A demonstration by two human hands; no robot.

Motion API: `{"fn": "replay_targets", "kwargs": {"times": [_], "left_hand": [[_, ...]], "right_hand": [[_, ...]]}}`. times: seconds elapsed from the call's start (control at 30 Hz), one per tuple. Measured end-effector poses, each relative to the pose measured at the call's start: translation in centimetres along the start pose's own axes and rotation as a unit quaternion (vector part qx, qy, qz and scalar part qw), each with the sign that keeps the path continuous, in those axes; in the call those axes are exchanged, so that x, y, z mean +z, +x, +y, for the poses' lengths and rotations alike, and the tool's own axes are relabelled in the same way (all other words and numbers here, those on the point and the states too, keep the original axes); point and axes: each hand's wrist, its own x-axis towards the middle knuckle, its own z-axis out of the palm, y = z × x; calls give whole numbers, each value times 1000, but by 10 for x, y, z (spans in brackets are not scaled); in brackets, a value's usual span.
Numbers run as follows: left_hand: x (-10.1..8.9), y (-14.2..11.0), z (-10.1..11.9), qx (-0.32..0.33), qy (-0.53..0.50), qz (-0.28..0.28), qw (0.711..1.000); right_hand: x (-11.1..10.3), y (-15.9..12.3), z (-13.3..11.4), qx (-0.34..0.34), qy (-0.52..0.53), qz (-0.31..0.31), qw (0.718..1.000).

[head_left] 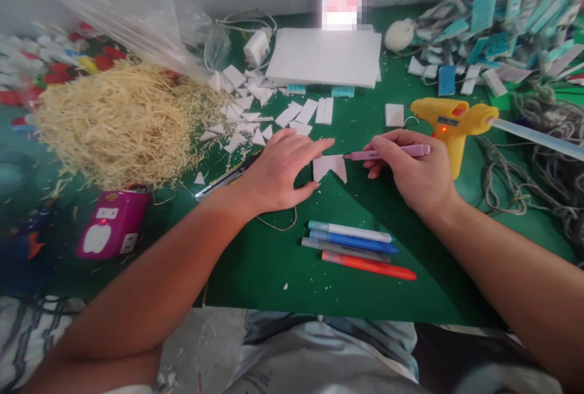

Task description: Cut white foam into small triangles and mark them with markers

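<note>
A small white foam piece (329,166) with a notched lower edge lies on the green table (255,260). My left hand (278,169) rests over its left side, fingers spread, the index finger and thumb pinning the piece down. My right hand (413,169) is closed round a pink pen (392,152), whose tip touches the piece's upper right edge.
Several pens (356,248) lie in front of me. A yellow glue gun (451,126) stands right of my hand. White foam sheets (326,56), foam offcuts (246,108), a straw heap (118,120), a purple box (112,224), a cutter (223,181) and teal-and-white tags (497,23) surround the work area.
</note>
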Motion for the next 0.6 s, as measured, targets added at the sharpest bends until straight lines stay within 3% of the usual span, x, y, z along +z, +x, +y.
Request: {"fn": "replay_targets", "kwargs": {"times": [0.1, 0.6], "left_hand": [[0, 0, 0, -2, -5, -2, 1000], [0, -1, 6, 4, -32, 45, 998]], "right_hand": [[-1, 0, 0, 2, -7, -13, 1000], [-2, 1, 5, -9, 20, 38, 999]]}}
